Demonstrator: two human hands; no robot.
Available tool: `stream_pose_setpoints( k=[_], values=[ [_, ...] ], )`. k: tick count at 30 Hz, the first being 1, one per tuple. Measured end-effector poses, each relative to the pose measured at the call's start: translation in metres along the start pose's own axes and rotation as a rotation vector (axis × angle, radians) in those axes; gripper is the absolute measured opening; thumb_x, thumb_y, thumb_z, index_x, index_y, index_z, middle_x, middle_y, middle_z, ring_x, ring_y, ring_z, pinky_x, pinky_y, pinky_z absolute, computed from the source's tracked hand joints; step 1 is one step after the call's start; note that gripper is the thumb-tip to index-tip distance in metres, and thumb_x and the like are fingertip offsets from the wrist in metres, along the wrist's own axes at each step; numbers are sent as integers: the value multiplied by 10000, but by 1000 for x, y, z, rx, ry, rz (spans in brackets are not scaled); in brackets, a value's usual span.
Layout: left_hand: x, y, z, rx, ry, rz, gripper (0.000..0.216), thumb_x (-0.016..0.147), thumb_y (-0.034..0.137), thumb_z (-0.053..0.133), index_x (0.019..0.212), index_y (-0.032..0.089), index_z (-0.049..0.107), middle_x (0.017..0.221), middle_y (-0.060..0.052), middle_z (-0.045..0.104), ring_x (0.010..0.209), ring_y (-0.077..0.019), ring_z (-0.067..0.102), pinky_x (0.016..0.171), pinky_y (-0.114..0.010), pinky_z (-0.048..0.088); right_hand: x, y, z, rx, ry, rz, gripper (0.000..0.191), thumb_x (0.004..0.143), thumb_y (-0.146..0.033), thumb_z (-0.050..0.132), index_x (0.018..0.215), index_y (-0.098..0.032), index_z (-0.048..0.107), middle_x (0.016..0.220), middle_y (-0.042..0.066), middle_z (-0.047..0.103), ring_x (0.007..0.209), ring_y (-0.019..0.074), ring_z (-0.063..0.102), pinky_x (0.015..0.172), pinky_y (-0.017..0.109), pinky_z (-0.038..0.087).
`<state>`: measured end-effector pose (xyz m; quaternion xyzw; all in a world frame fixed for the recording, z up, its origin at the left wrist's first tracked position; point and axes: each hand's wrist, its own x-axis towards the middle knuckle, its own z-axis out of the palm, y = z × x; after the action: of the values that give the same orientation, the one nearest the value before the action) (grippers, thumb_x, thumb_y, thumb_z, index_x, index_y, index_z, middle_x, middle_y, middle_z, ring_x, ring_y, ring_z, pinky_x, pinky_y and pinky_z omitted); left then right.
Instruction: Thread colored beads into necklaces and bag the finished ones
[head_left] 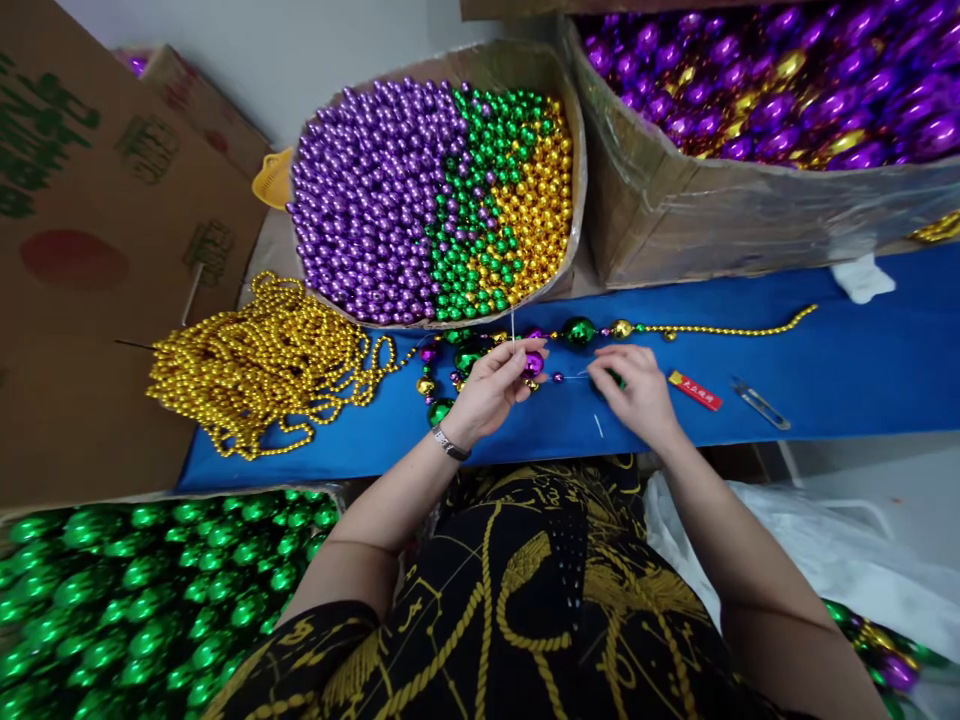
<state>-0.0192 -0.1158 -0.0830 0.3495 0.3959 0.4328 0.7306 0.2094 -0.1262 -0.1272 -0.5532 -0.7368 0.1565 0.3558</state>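
Note:
My left hand is closed on a string of beads, with a large purple bead at its fingertips and a thin white strand sticking up. From there a thread carrying a small purple bead runs across to my right hand, whose fingertips pinch it. Dark green, probably a bead, shows between the right thumb and fingers, partly hidden. Around the left hand lies the rest of the necklace, including a large green bead and a gold bead chain stretching right.
A box of small beads stands behind my hands, with a box of larger purple beads at right. Gold chains are heaped at left. A red packet and thread snips lie on the blue cloth. Green beads fill a box below.

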Motion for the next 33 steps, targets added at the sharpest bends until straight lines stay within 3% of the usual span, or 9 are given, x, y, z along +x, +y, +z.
stream_pose_setpoints(
  k=[5,9,13,17,23,26,29,31,33],
  values=[
    [-1,3,-2,-29,-16,-9,327,827,363,720,1110,200,700,1121,-89,674,775,-106,682,437,-126,327,19,-12,-42,498,154,259,247,933,-443,571,918,-199,606,836,21,708,734,134,629,686,276,497],
    [-2,2,3,-97,-25,-14,346,793,307,753,1113,190,693,1122,-84,664,788,-125,699,425,-125,305,29,-35,-65,583,240,200,216,922,-446,597,919,-230,592,805,-2,677,757,128,640,713,271,513],
    [-4,-1,10,-231,-20,-52,393,805,299,736,1170,184,650,1026,-85,685,781,-140,707,412,-124,281,19,-55,-66,431,214,107,144,953,-370,556,928,-231,585,841,9,666,785,140,644,719,289,520],
    [-5,-5,15,-301,-23,-96,386,838,317,703,1188,177,618,1017,-96,696,761,-136,708,395,-121,259,-2,-65,-42,112,137,-49,55,945,-249,552,925,-220,595,839,10,653,760,138,627,699,282,511],
    [-7,-10,19,-281,-57,-108,415,862,420,672,1195,183,602,1050,-106,694,722,-109,689,378,-113,218,-13,-66,-17,-100,281,-240,65,919,-156,573,959,-199,601,870,37,681,790,145,651,736,276,530],
    [-9,-18,15,0,-49,-1,418,895,463,616,1221,204,599,1048,-93,687,710,-96,657,406,-124,287,-13,-62,-18,-79,301,-209,69,922,-160,567,960,-205,602,867,33,683,791,145,651,734,279,531],
    [-13,-32,1,646,-74,333,340,909,402,612,1184,206,645,1092,-95,668,899,-152,653,649,-219,523,-15,-49,-21,-18,316,-60,43,930,-205,562,929,-212,604,836,23,670,779,146,647,719,288,527],
    [-17,-43,-10,1130,-131,521,289,934,337,572,1179,211,660,1180,-120,633,1044,-208,623,809,-326,563,-16,-38,-21,62,318,79,70,936,-263,562,919,-209,604,815,18,662,742,146,647,684,291,525],
    [-22,-53,-19,1533,-227,568,301,965,247,486,1224,227,639,1267,-149,589,1059,-235,613,756,-339,580,-17,-29,-20,180,313,210,129,939,-327,560,929,-204,600,799,11,655,691,139,649,639,285,521]
  ],
)
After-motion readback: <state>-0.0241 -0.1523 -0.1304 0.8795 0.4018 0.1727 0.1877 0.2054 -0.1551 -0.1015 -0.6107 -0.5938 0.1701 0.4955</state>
